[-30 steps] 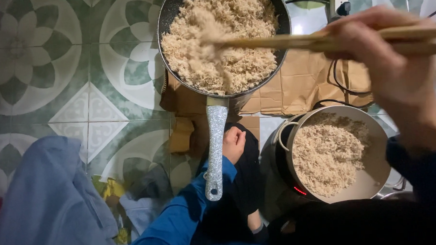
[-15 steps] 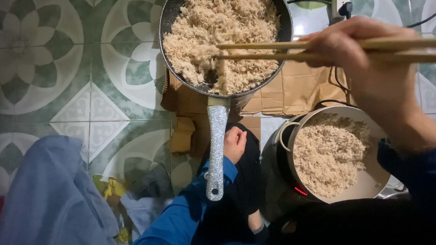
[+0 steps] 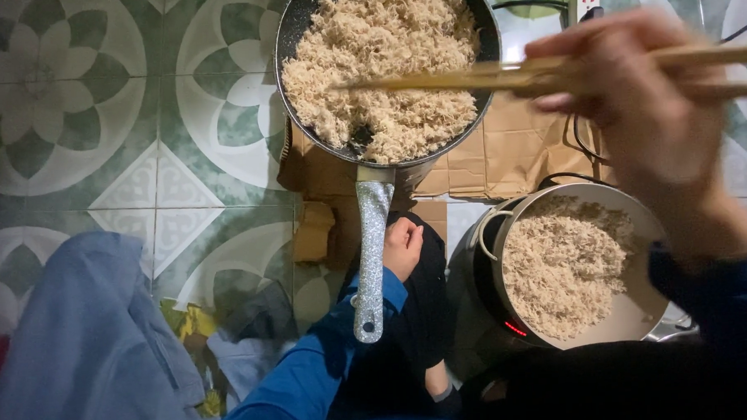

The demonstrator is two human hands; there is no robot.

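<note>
Over the pan (image 3: 301, 22), the right hand (image 3: 643, 118) grips chopsticks (image 3: 468, 76) while the left hand (image 3: 402, 246) rests loosely curled beside its handle (image 3: 370, 260); unsteadied, shreds (image 3: 376, 61) might spill.

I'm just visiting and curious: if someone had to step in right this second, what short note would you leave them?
Right hand: grips long wooden chopsticks, tips over the shredded food in the dark frying pan.
Left hand: loosely closed beside the pan's speckled handle, holding nothing.
Second pot on the right holds similar shreds.
Done: both vessels are filled.
Left: the pan's shreds are being stirred; the pot sits untouched.
</note>
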